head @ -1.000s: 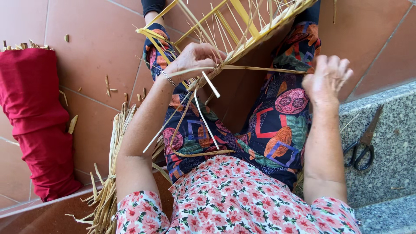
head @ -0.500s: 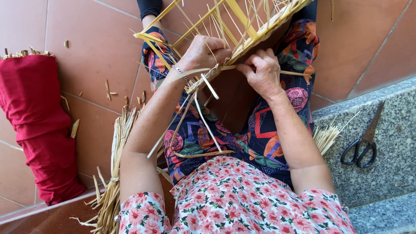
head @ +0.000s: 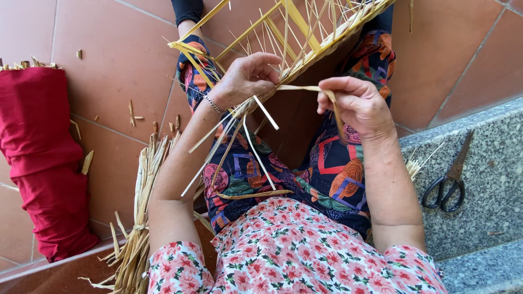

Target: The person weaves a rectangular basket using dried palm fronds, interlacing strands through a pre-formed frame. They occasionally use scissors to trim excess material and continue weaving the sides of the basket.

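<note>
The woven straw frame (head: 305, 38) rests on the person's lap, tilted up and away from them, with only a narrow band along its near edge woven and many bare stakes standing free, so most of the weaving looks left to do. The left hand (head: 248, 79) grips that woven edge, fingers curled shut around it. The right hand (head: 357, 103) pinches a flat straw strand (head: 305, 87) between thumb and fingers, drawing it sideways out of the edge. Half a second ago the right hand sat close against the left at the rim; now it has pulled away to the right, stretching the strand. A straw bundle (head: 139, 218) lies on the floor, scissors (head: 449, 174) on the stone step (head: 490, 218).
</note>
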